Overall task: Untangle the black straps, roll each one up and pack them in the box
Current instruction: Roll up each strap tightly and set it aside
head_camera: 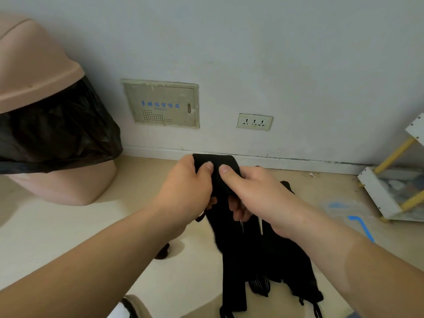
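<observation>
Gripping the folded top of a black strap between thumbs and curled fingers, the left hand and right hand hold it mid-frame. The tangled bundle trails toward six o'clock over the floor. A pink bin stands at nine o'clock.

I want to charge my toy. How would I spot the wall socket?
Find the pale wall. Low on it sits a big metal panel with blue writing; the wall socket is the smaller cream plate to its right. Unlike the panel, it has no writing, just three sets of plug holes.
</observation>
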The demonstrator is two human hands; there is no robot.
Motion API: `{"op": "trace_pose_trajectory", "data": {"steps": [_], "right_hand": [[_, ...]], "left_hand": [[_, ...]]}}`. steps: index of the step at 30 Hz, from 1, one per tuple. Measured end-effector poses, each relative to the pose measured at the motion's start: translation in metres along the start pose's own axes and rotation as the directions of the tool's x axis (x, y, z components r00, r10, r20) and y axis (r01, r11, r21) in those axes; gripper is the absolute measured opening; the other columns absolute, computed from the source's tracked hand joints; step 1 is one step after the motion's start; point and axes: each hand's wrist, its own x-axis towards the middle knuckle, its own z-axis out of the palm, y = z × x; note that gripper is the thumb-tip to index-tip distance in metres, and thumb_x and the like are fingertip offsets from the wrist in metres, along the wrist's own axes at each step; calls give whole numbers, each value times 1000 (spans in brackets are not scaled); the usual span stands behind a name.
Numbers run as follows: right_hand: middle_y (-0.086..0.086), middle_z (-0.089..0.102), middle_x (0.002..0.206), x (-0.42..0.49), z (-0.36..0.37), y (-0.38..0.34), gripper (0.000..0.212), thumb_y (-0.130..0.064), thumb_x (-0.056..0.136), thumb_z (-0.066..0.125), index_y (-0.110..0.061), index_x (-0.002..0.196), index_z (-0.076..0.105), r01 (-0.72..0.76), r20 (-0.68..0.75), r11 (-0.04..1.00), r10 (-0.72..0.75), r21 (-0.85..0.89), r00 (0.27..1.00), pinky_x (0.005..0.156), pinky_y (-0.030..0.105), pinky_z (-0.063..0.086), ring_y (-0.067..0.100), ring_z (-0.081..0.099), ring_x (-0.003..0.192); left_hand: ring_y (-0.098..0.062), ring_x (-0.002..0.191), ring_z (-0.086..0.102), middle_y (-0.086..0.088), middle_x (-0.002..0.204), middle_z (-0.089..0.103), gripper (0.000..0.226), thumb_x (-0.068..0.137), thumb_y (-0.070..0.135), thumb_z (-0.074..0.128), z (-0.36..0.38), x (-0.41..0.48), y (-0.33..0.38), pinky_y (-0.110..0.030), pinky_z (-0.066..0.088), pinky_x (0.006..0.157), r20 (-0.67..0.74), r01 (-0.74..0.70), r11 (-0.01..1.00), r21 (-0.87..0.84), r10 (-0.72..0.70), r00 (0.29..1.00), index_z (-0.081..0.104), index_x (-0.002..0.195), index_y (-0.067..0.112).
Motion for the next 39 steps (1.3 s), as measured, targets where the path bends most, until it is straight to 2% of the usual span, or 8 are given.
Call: {"op": "trace_pose_trajectory", "data": {"steps": [7, 10, 13, 16, 23, 27, 32, 39], "right_hand": [[0, 53, 59, 5, 4, 2, 30, -39, 111, 46, -14, 106, 61, -154, 6, 954, 158, 259, 987, 50, 29, 45, 15, 49, 47], [-2, 48, 55, 10, -2, 1, 21, -33, 110, 47, -18, 100, 57, -212, 26, 915, 216, 342, 976, 51, 31, 42, 16, 44, 45], [-2, 44, 54, 12, -4, 0, 18, -30, 108, 47, -18, 100, 59, -259, 68, 884, 253, 389, 965, 51, 30, 40, 16, 40, 45], [-2, 39, 55, 13, -3, -2, 19, -30, 107, 46, -19, 97, 57, -289, 139, 849, 253, 442, 957, 49, 30, 36, 16, 35, 44], [10, 62, 59, 7, -14, -12, 56, -61, 105, 46, -10, 89, 64, -66, -85, 961, 92, 268, 992, 58, 36, 51, 28, 59, 50], [2, 77, 89, 11, -24, -8, 59, -73, 94, 57, -17, 105, 72, 93, -178, 970, -53, 225, 983, 80, 45, 61, 20, 74, 80], [-2, 82, 109, 1, -13, -4, 32, -49, 92, 74, -28, 116, 76, 133, 113, 950, -171, 284, 979, 88, 39, 64, 18, 79, 103], [7, 76, 110, 1, -3, 0, 34, -54, 107, 52, -24, 105, 67, 43, -27, 988, -39, 145, 999, 97, 45, 57, 23, 73, 106]], "left_hand": [[-9, 55, 57, 5, 66, 63, 39, 111, 39, 44, -28, 14, -9, -26, 42, 53, 159, -108, 934, 340, 56, 986, 63, 91, 12], [-10, 97, 67, 13, 106, 68, 20, 107, 19, 52, -44, 21, -14, -29, 52, 80, 129, -206, 854, 477, 164, 978, 64, 117, 30], [2, 119, 60, 28, 129, 59, 58, 97, 13, 69, -43, 18, -23, -29, 51, 102, 317, -410, 801, 437, 290, 903, 55, 138, 52], [-1, 119, 62, 30, 124, 67, 57, 95, 14, 75, -32, 14, -28, -24, 49, 101, 406, -572, 759, 311, 438, 802, 62, 135, 53], [-5, 67, 58, -2, 83, 71, 11, 102, 15, 65, -23, 10, -10, -19, 49, 65, 64, -339, 937, 78, 335, 940, 67, 101, 26], [-17, 74, 63, -15, 91, 72, 3, 104, 21, 64, -20, 12, -11, -51, 59, 79, 70, -114, 985, -133, 124, 990, 66, 104, 23], [-17, 89, 75, -2, 97, 79, 9, 104, 20, 63, -16, 8, -12, -38, 59, 81, 114, -24, 962, -270, 57, 992, 71, 110, 19], [-19, 92, 75, -5, 101, 79, 13, 107, 21, 61, -19, 5, -10, -38, 58, 87, 244, 29, 959, -281, 43, 969, 73, 109, 18]]}}
